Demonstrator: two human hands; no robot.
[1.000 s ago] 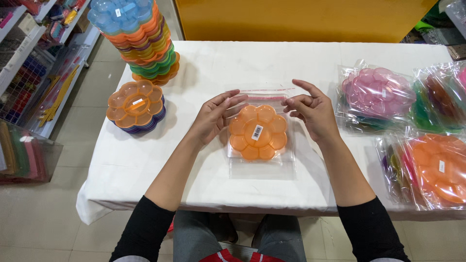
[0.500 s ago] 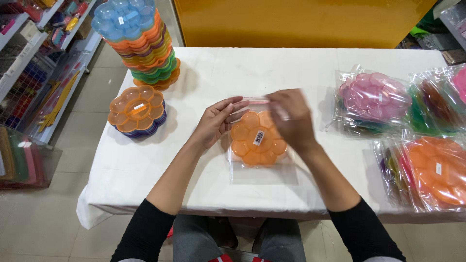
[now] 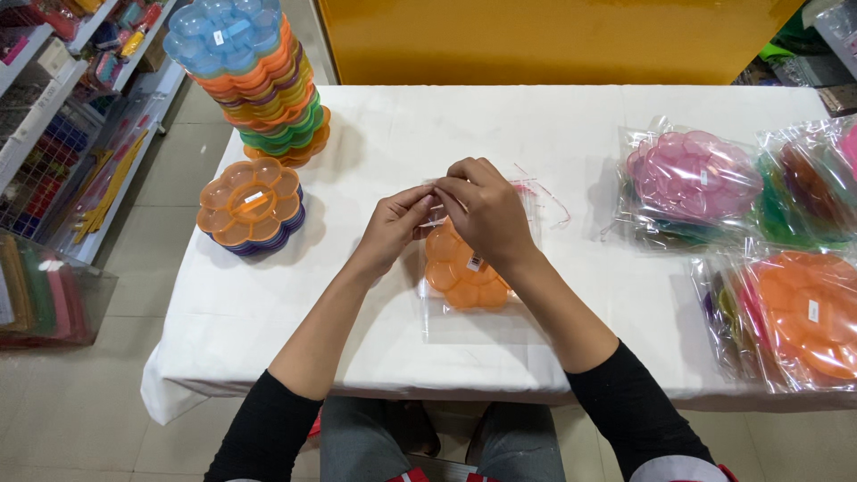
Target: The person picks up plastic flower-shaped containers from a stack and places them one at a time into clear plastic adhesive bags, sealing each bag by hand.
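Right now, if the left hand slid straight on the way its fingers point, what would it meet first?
The left hand points right, toward the right hand at the top edge of the clear bag. It would meet those fingers at once; they look already touching, though depth is unclear.

Premises: retail shop, packing corner. Evidence: wire display shelves (image 3: 54, 116) at left, crowded with small coloured goods; desk (image 3: 500, 134) under a white cloth; tall stack of flower-shaped plastic trays (image 3: 245, 80) in mixed colours; a shorter stack (image 3: 252, 207) beside it; identical trays sealed in clear bags (image 3: 692, 183), piled at right.
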